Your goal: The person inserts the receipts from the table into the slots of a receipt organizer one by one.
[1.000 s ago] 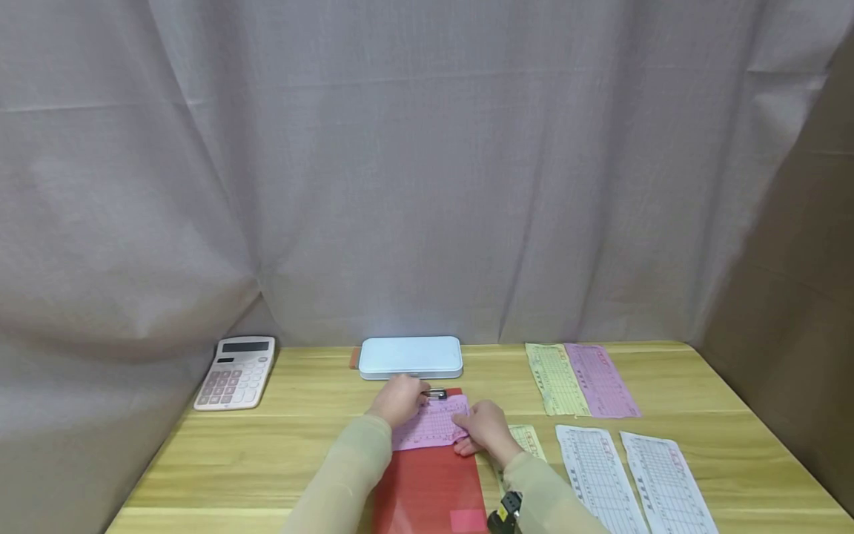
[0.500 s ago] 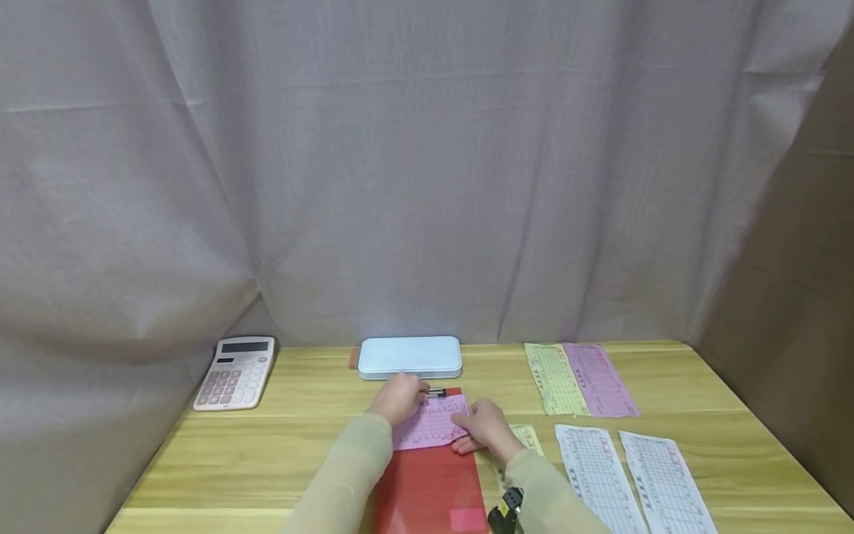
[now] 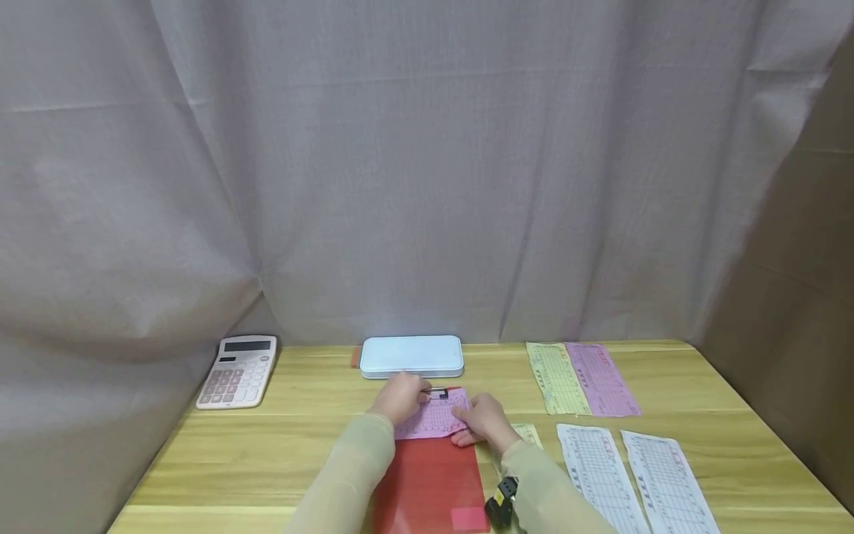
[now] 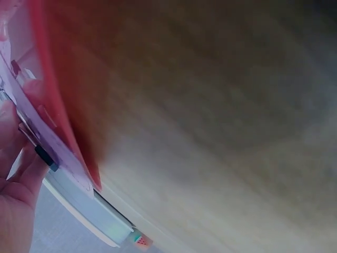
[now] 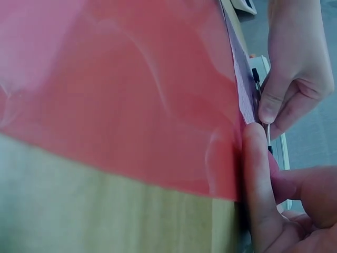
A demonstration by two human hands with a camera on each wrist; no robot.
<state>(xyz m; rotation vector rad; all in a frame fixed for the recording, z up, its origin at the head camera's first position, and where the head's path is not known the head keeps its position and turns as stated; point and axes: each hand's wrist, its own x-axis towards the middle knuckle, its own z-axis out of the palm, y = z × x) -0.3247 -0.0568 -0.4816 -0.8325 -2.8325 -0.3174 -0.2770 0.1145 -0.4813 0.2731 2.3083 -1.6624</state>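
A translucent red folder (image 3: pixel 434 482) lies on the table, with a metal clip (image 3: pixel 437 393) at its far end. My left hand (image 3: pixel 400 397) pinches this clip between thumb and fingers, as the right wrist view also shows. A pink printed slip (image 3: pixel 427 423) lies across the folder's far end, up against the clip. My right hand (image 3: pixel 483 419) pinches the slip's right edge, thumb on top and fingers underneath. In the left wrist view the clip's black end (image 4: pixel 46 157) shows against the slip. The left part of the slip is hidden behind my left hand.
A pale blue case (image 3: pixel 411 356) lies behind the folder, and a calculator (image 3: pixel 236 372) at the far left. To the right lie a yellow slip (image 3: pixel 559 378), a pink slip (image 3: pixel 603 380) and two white slips (image 3: pixel 600 475). Another yellow slip (image 3: pixel 528 434) is partly under my right arm.
The held pink slip has shifted away from me, closer to the clip, and its near edge sits farther up the folder. My right hand moved slightly with it; the left hand has hardly moved.
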